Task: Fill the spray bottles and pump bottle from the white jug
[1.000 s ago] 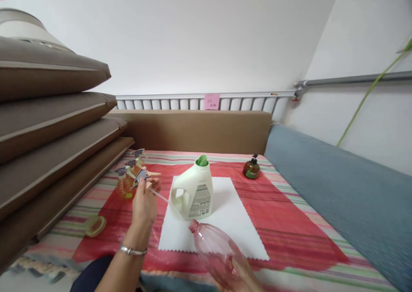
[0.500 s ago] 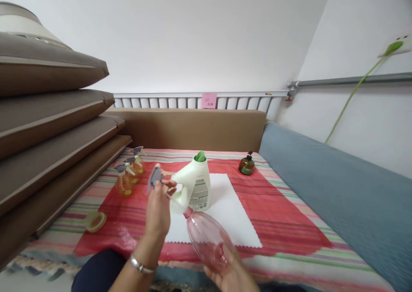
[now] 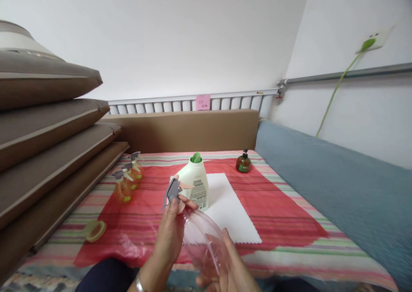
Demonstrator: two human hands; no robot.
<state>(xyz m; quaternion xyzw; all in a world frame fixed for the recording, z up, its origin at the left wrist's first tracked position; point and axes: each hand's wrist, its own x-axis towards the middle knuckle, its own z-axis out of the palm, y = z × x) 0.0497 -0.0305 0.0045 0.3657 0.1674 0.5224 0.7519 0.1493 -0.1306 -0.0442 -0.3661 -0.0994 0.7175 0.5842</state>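
My left hand [image 3: 174, 227] is closed around the grey spray trigger head [image 3: 174, 191], which sits at the neck of a clear pink bottle [image 3: 204, 238]. The thin dip tube shows inside the bottle. The bottle tilts, its neck pointing up and left, and my right hand [image 3: 227, 266] grips its lower body. Whether the collar is threaded on cannot be made out. Right behind the trigger head stands a pale green detergent jug [image 3: 199, 182] with a green insert in its mouth, on a white scalloped-edge sheet [image 3: 230, 214].
Several yellow spray bottles [image 3: 122, 193] with grey triggers stand at the left, beside stacked brown cushions [image 3: 58, 146]. A yellowish round lid [image 3: 95, 231] lies nearer me. A brown pump bottle [image 3: 243, 163] stands at the back right on the red cloth [image 3: 273, 214].
The spray head has moved right and down onto the bottle's neck, and its tube has gone into the bottle. The camera view has shifted slightly right.
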